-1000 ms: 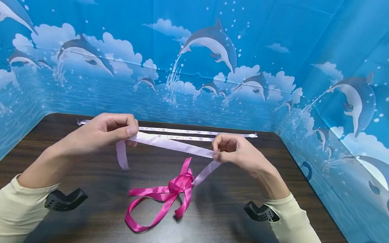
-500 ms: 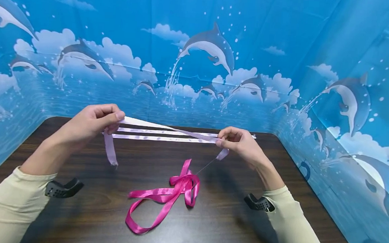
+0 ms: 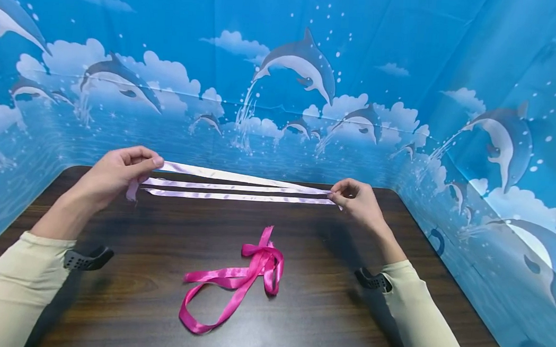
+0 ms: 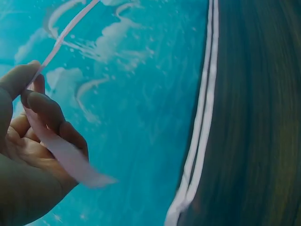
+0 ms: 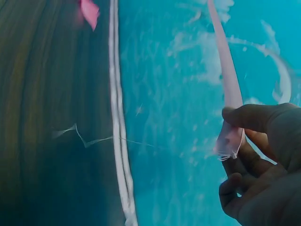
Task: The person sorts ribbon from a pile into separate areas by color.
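A pale lilac ribbon (image 3: 230, 175) is stretched between my two hands above the table's far edge. My left hand (image 3: 124, 170) pinches it between thumb and fingers, and a short tail (image 4: 70, 157) hangs below that grip in the left wrist view. My right hand (image 3: 356, 199) pinches the other end; its frayed tip (image 5: 228, 149) shows in the right wrist view, with a loose thread (image 5: 96, 140) trailing from near it. Two more lilac ribbons lie side by side along the far edge, the nearer ribbon (image 3: 238, 197) below the held one. A bright pink ribbon (image 3: 238, 277) lies looped nearer me.
The dark wood-grain table (image 3: 146, 303) carries everything. A blue dolphin-print curtain (image 3: 272, 115) rises behind its far edge and along both sides. Black bands, the left band (image 3: 88, 258) and the right band (image 3: 373, 280), sit on my wrists.
The lilac ribbon's right end has come away from the pink ribbon. Both hands have spread apart, the left moving left and the right moving right, drawing the lilac ribbon out toward the far edge.
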{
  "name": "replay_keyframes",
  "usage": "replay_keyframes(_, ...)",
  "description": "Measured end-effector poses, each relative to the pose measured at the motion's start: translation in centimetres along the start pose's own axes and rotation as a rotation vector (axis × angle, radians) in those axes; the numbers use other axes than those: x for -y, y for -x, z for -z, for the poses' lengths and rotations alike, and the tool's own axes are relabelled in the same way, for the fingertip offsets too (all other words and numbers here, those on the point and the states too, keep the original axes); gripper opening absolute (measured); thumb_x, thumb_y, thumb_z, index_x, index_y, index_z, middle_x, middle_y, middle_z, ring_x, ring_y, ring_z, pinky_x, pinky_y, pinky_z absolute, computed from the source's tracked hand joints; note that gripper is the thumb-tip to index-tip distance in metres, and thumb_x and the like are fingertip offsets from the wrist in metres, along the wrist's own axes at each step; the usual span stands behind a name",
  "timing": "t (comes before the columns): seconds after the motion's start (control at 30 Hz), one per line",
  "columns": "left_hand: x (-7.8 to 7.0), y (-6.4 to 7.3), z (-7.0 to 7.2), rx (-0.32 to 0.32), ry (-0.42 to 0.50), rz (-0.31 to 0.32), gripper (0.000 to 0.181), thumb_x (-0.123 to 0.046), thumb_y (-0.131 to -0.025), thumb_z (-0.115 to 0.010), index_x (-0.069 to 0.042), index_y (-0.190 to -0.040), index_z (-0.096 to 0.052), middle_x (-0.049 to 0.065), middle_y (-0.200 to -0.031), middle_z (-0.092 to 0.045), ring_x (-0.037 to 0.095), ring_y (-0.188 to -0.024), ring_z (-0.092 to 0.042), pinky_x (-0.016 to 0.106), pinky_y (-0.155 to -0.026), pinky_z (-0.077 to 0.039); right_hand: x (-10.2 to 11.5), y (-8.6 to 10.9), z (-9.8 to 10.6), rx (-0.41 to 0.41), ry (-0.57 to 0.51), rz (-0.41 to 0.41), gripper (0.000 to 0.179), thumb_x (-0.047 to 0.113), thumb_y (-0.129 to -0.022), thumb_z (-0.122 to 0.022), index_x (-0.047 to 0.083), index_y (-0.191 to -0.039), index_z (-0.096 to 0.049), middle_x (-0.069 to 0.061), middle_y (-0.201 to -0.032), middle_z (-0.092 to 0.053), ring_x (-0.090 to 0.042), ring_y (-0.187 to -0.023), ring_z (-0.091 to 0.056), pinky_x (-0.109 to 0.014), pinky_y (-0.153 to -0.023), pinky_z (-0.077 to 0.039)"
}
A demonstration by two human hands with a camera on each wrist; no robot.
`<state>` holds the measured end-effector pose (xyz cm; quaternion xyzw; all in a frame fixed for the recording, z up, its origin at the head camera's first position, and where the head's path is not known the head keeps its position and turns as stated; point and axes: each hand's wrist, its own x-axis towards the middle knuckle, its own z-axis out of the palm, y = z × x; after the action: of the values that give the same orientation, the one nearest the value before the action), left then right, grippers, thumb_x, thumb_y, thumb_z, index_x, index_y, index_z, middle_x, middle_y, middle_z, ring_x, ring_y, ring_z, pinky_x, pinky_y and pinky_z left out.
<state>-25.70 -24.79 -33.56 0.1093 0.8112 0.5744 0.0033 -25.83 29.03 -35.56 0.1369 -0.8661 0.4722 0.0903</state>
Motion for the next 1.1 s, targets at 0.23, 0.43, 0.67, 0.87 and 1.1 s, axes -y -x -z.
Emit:
replay_keyframes(0.23, 2.2, -0.8, 0.8, -0.019, -0.109, 0.083, 0.061, -0.055, -0.096, -0.064, -0.007, -0.132, -0.059, 0.005, -0.101, -0.055, 0.023, -0.085, -0.048, 0.036, -0.067, -0.045, -3.9, -0.1, 1.3, -0.114, 0.063, -0.035, 0.016, 0.015, -0.094, -0.076, 0.003, -0.104, -0.072, -0.013, -0.094, -0.068, -0.029, -0.08, -0.061, -0.029, -0.062, -0.051)
replay_keyframes(0.43, 4.1, -1.2, 1.3, -0.007, -0.153, 0.138, 0.069, -0.06, -0.093, -0.064, -0.007, -0.137, -0.057, 0.006, -0.129, -0.055, 0.023, -0.112, -0.052, 0.03, -0.087, -0.049, -6.1, -0.2, 1.5, -0.183, 0.097, -0.044, 0.014, 0.012, -0.093, -0.077, 0.001, -0.102, -0.073, -0.013, -0.093, -0.068, -0.025, -0.081, -0.058, -0.025, -0.062, -0.046)
replay_keyframes(0.67, 5.6, -1.6, 1.5, 0.023, -0.164, 0.163, 0.07, -0.057, -0.094, -0.065, -0.005, -0.14, -0.055, 0.012, -0.135, -0.058, 0.029, -0.124, -0.054, 0.05, -0.103, -0.044, -8.5, -0.4, 1.0, -0.211, 0.115, -0.09, 0.016, 0.017, -0.095, -0.076, 0.002, -0.1, -0.072, -0.011, -0.095, -0.066, -0.022, -0.083, -0.055, -0.027, -0.068, -0.044)
replay_keyframes(0.87, 6.8, -2.0, 1.2, 0.072, -0.18, 0.181, 0.068, -0.05, -0.098, -0.064, -0.003, -0.145, -0.05, 0.019, -0.14, -0.053, 0.037, -0.124, -0.051, 0.054, -0.102, -0.042, -9.5, -0.5, 0.7, -0.199, 0.052, -0.117, 0.018, 0.016, -0.095, -0.075, 0.0, -0.103, -0.069, -0.012, -0.097, -0.065, -0.022, -0.085, -0.055, -0.027, -0.071, -0.044)
replay_keyframes(1.1, 8.0, -2.1, 1.3, 0.12, -0.223, 0.187, 0.06, -0.043, -0.101, -0.064, -0.003, -0.144, -0.051, 0.02, -0.137, -0.055, 0.036, -0.119, -0.054, 0.043, -0.093, -0.049, -10.3, -0.5, 0.1, -0.171, -0.117, -0.244, 0.019, 0.012, -0.097, -0.072, -0.004, -0.106, -0.066, -0.017, -0.091, -0.068, -0.022, -0.069, -0.065, -0.027, -0.059, -0.051)
